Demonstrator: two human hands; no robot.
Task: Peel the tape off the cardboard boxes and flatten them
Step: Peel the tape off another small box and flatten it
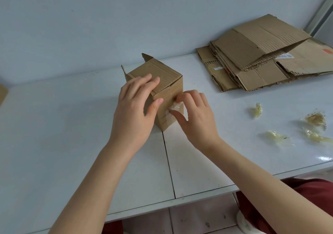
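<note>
Head view: the main risk is the tape (pixel 174 107) tearing short. It's bunched into a crumpled whitish wad on the near-right face of the box (pixel 167 75), so a sharp pull likely snaps it or strips the paper skin off the cardboard. Second risk: the box skids or tips toward the pull, since it looks small and light and is only braced from above. The left hand (pixel 137 105) lies on the top with fingers straight and thumb pressed on the near-left face, bracing rather than gripping. The right hand (pixel 196 114) pinches the tape wad between thumb and fingers. The box stands upright mid-desk (pixel 72 125): brown corrugated, top flaps closed with the seam showing, one flap poking up at the far side. Flattened cardboard (pixel 261 58) is stacked far right, well apart. Crumpled tape scraps (pixel 315 120) lie right of the hands.
</note>
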